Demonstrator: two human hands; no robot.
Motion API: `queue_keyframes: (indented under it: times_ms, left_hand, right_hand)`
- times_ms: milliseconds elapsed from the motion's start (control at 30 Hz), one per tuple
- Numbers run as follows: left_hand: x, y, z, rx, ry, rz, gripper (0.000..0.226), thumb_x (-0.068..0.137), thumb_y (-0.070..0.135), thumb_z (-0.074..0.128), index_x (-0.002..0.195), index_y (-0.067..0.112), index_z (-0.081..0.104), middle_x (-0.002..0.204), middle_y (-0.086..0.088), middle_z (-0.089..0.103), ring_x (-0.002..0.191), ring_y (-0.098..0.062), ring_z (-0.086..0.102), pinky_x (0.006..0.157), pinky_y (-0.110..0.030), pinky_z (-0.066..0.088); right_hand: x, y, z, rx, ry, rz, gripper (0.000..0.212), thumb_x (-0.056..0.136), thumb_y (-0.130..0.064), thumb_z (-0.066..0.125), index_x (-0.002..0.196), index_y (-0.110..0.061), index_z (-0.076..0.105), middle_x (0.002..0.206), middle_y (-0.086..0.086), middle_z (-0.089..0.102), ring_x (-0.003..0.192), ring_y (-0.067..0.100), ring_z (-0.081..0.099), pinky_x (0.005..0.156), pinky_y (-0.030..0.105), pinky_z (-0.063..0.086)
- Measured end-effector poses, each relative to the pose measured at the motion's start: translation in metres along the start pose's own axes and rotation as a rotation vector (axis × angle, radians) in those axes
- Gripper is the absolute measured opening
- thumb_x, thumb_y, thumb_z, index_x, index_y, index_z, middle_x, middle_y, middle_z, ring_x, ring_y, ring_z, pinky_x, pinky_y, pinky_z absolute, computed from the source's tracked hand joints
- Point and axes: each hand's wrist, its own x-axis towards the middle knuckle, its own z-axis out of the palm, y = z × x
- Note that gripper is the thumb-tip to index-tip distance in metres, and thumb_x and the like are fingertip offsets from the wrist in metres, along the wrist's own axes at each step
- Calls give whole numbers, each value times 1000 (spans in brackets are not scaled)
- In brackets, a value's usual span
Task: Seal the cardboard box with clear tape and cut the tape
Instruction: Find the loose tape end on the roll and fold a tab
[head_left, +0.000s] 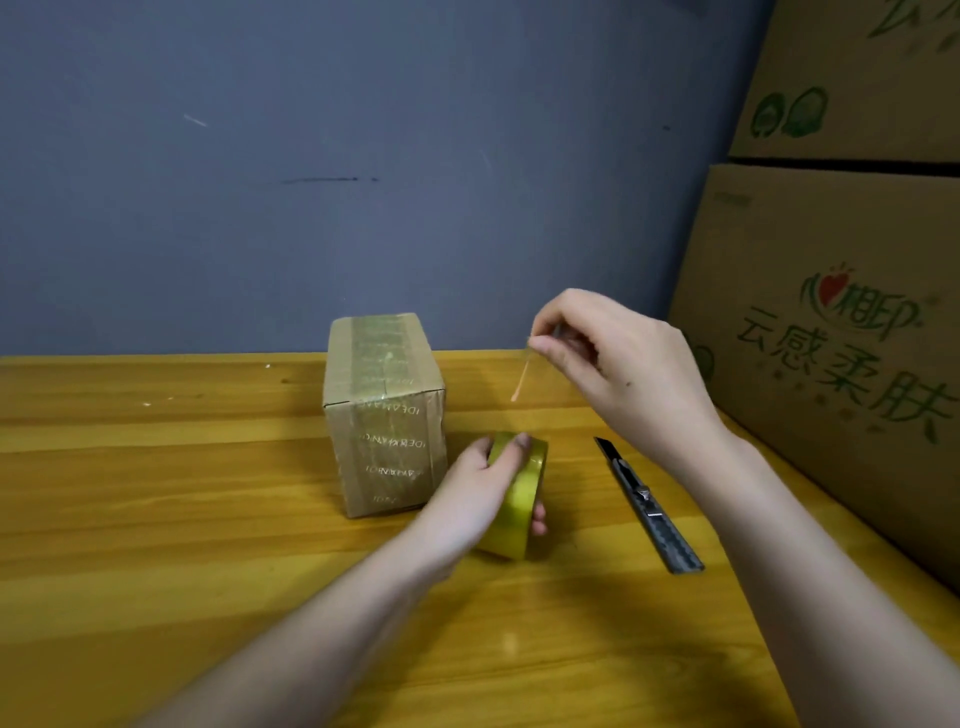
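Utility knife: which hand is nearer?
Left, narrowly. The left hand grips the tape roll just left of the utility knife; the right hand is raised above its blade end, pinching pulled tape.

table: glossy wood | box: matt cardboard, shiny tape | roll: glossy

Stretching wide across the foreground: yellow wooden tabletop. Rising behind it: blue-grey wall (scuffed, with a dark streak). Standing stacked at the right edge: large printed cartons, green lettering showing.
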Motion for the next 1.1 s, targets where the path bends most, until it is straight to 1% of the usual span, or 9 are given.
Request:
queue_keyframes:
  times_ms: [133, 233, 300, 367, 433, 567, 700, 867, 1100]
  left_hand:
    - [-3, 4, 1, -33, 24, -59, 40, 94, 41, 48, 119, 9, 47, 71, -13, 70, 59, -24, 67, 58, -29, 56]
    - [-3, 10, -3, 459, 79, -45, 59, 93, 54, 39, 135, 12, 41, 134, -11, 55, 118, -25, 54, 92, -25, 36]
    - [-9, 21, -8, 866, 87, 5, 62, 89, 65, 29, 116, 16, 55, 122, -12, 60, 118, -30, 53, 92, -30, 40]
    - [-21, 35, -9, 1262, 193, 138, 63, 87, 70, 22, 91, 19, 58, 90, -8, 64, 96, -33, 62, 75, -36, 47]
    - [-28, 49, -9, 1448, 362, 346, 54, 87, 68, 25, 85, 23, 54, 80, -1, 66, 82, -28, 65, 64, -34, 46]
    - [-25, 69, -17, 937, 526, 723, 20, 83, 48, 58, 89, 31, 50, 73, 9, 61, 73, -15, 62, 66, -38, 53]
    - [1, 73, -16, 511, 332, 671, 25, 75, 34, 71, 94, 36, 54, 91, 9, 62, 82, -7, 62, 72, -34, 56]
    - [14, 73, -13, 357, 173, 604, 22, 78, 5, 72, 75, 22, 59, 72, 6, 65, 60, -9, 68, 63, -19, 53]
    - [14, 71, -16, 259, 106, 610, 19, 83, 1, 65, 74, 16, 59, 69, 4, 64, 60, -11, 69, 61, -15, 51]
  right_hand:
    - [8, 1, 2, 94, -46, 76, 9, 92, -38, 51, 90, -30, 54, 75, -16, 51, 70, 5, 48, 61, 30, 47]
    - [17, 14, 3, 192, -89, 150, 9, 89, -39, 56, 87, -30, 54, 75, -6, 58, 73, 11, 55, 68, 41, 51]
    - [20, 21, 2, 251, -123, 157, 9, 87, -37, 59, 85, -29, 56, 73, 0, 59, 71, 15, 55, 70, 45, 50]
    - [22, 25, 1, 295, -152, 152, 8, 87, -34, 61, 84, -28, 57, 70, 2, 57, 68, 16, 52, 69, 44, 49]
    - [23, 27, 0, 338, -175, 145, 8, 88, -33, 61, 84, -27, 58, 70, 4, 57, 66, 15, 50, 68, 41, 47]
    - [26, 28, -2, 403, -222, 116, 7, 88, -33, 61, 85, -27, 59, 76, 8, 60, 69, 18, 52, 68, 38, 45]
    - [30, 28, -3, 431, -262, 80, 6, 87, -32, 62, 86, -26, 61, 78, 10, 62, 70, 22, 54, 68, 41, 46]
    - [26, 33, -2, 447, -240, 83, 5, 86, -33, 63, 86, -28, 61, 76, 8, 61, 68, 20, 54, 66, 40, 47]
    - [23, 33, -1, 423, -176, 114, 27, 77, -44, 65, 100, -30, 56, 67, -3, 52, 58, 6, 47, 58, 23, 40]
